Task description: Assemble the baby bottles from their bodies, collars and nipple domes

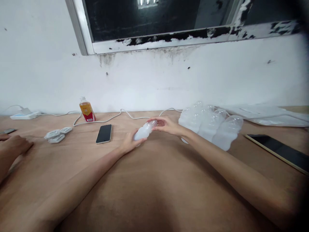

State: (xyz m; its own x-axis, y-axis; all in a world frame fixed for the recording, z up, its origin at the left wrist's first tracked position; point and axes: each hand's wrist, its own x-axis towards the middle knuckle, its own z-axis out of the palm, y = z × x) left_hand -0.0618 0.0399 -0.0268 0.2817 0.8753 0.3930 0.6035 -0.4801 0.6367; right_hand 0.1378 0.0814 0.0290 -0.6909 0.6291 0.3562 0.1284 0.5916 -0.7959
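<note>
At the brown counter (149, 190), the left hand (130, 141) cups the translucent container (143, 131) at 7 o'clock; the right hand (166, 125) pinches 1 o'clock — best squeezed lightly.

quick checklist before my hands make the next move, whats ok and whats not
1. Left hand holding the translucent plastic piece: ok, around its lower end.
2. Right hand on the piece: ok, at its clear upper end.
3. Phone apart from both hands: ok.
4. Bottle standing, capped: ok.
5. White cable free of the right hand: cannot tell, it passes behind.
6. Other person's hand apart: ok, far left.
</note>
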